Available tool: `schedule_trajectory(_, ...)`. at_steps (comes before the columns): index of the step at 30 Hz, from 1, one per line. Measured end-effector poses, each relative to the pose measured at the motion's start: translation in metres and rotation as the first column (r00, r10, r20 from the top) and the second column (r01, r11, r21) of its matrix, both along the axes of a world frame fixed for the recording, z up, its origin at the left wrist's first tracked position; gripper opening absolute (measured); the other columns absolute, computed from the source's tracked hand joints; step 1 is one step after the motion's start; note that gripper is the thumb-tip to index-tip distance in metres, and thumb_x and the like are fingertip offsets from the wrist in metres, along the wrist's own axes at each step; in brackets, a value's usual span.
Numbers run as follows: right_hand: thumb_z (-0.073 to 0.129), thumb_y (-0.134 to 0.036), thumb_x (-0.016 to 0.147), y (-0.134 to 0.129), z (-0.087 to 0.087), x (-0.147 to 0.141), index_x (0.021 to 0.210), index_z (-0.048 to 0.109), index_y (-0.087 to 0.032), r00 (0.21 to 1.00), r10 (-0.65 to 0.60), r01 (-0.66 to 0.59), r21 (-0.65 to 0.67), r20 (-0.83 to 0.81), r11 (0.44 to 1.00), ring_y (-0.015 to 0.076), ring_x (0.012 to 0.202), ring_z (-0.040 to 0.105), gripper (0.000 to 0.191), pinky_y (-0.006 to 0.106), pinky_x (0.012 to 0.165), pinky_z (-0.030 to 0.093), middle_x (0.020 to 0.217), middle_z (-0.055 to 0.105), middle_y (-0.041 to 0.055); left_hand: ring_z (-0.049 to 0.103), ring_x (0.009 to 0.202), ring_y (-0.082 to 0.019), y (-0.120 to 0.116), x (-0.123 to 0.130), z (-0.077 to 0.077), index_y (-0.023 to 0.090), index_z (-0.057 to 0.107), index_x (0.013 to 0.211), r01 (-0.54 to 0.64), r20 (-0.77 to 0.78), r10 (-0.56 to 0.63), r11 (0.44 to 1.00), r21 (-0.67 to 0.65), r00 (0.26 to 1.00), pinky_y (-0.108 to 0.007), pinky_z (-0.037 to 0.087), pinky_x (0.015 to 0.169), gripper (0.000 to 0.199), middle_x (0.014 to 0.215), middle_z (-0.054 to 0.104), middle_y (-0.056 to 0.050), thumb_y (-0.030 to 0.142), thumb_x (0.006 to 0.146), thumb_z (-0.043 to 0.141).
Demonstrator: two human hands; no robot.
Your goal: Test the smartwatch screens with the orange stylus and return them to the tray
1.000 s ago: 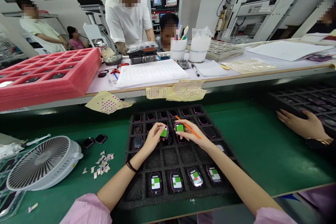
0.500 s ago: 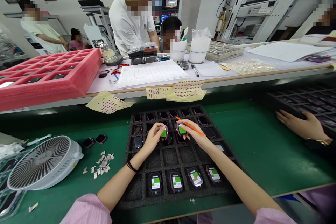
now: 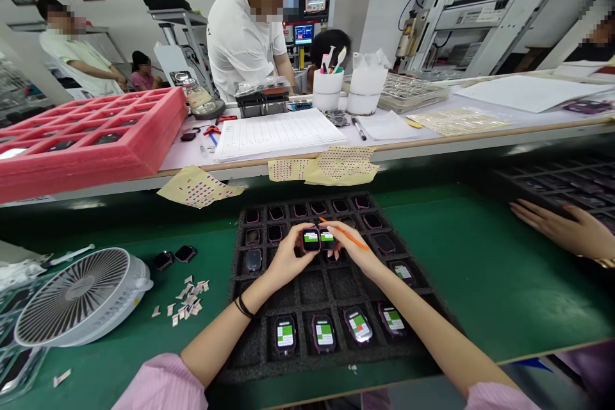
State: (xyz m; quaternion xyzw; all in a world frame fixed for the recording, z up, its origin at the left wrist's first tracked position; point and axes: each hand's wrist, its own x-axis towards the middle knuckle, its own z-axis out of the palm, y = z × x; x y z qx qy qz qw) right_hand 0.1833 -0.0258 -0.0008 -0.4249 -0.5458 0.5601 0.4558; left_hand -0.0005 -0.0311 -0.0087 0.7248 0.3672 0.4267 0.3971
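our left hand (image 3: 288, 261) is pinching one watch (image 3: 311, 240) and our right hand (image 3: 356, 252) a second watch (image 3: 327, 242) plus an orange stick (image 3: 346, 235), and over the foam tray (image 3: 250, 347) we are bringing both watches closer than before, lit screens showing side by side.

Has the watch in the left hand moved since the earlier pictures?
Yes: against the foam tray, that watch has moved right, toward the right hand.

two held watches (image 3: 311, 239), four front-row watches (image 3: 323, 333), two loose watches (image 3: 185, 254), one fan (image 3: 81, 295), one orange stick (image 3: 350, 237), two white tubs (image 3: 327, 91)
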Motion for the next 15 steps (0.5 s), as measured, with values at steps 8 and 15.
schedule_trajectory(8, 0.040, -0.046, 0.093, -0.007, -0.016, -0.009, 0.118, 0.060, -0.020, 0.984, 0.011, -0.054, 0.239, 0.178, 0.969, 0.0114, 0.052, 0.060, 0.041, 0.027, 0.053, 0.055, 0.083, 0.066, 0.0041, 0.052, 0.110, -0.025, 0.003, -0.004, 0.005, 0.022, 0.051, 0.118, 0.075, -0.447, 0.114, 0.920, 0.384, 0.888, -0.041, 0.043, 0.091, 0.047, 0.118, 0.056, -0.009, 0.015, 0.074, 0.066)
schedule_trajectory(15, 0.055, -0.038, 0.087, -0.011, 0.003, -0.002, 0.124, 0.058, -0.021, 0.985, 0.166, -0.170, 0.138, 0.042, 0.976, 0.0122, 0.066, 0.060, 0.041, 0.025, 0.059, 0.055, 0.087, 0.066, 0.0034, 0.056, 0.104, -0.024, 0.000, -0.005, 0.010, 0.021, 0.057, 0.112, -0.030, -0.326, 0.184, 0.905, 0.424, 0.927, -0.041, 0.042, 0.090, 0.046, 0.111, 0.062, -0.007, 0.015, 0.068, 0.069)
